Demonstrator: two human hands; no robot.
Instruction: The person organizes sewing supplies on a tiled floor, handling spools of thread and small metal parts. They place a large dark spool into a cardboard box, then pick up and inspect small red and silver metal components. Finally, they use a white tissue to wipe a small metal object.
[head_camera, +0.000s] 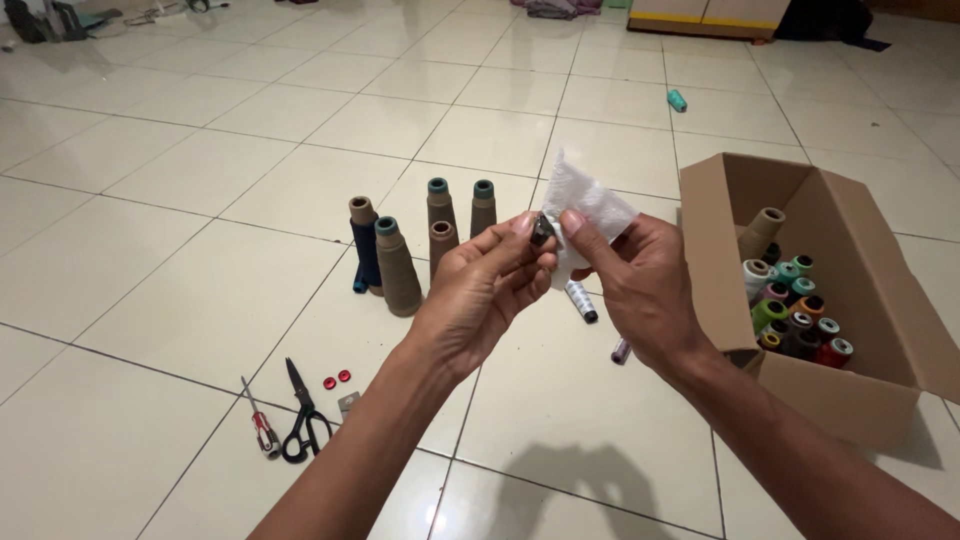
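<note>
Left hand (480, 290): a small dark metal part (542, 230) is pinched narrowly between its fingertips, held above the floor to the left of the cardboard box (850, 400).
Right hand (640, 280): one crumpled white tissue (585, 205) is gripped between thumb and fingers and pressed against the metal part.
Cardboard box: one is seen, open, with about a dozen small thread spools (795, 310) of mixed colours and one tan cone inside.
Thread cones (398, 268): five are stood upright in a cluster well left of the box, four tan and one dark blue.
Loose spools: three are counted, a white one (580, 300) and a purple one (620, 350) just left of the box, a teal one (677, 99) far behind it.
Scissors (303, 415): one pair, far left of the box.
Screwdriver (260, 420): one is laid just beside the scissors.
Red buttons (337, 379): two are laid near the scissors.
</note>
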